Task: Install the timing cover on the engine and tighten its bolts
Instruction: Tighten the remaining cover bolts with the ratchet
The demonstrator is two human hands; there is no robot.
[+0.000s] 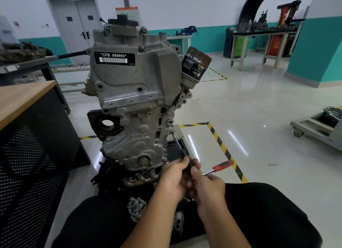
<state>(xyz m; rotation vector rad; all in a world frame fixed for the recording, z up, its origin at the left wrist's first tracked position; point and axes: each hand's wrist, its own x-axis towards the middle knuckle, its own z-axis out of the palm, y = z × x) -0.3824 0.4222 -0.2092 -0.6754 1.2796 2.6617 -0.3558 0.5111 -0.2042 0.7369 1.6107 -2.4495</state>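
grey cast-aluminium timing cover (137,107) sits on the engine while both hands, left (175,175) and right (207,184), grasp a red-handled ratchet with long extension (220,167) reaching a bolt (172,132).

To my left stands a wood-topped desk (22,98), grey double doors (76,24) behind it, yellow-black floor tape (222,147) to my right, and a cluttered workbench (262,35) against the far wall.

Head camera looks forward and down, close on the engine (137,103).
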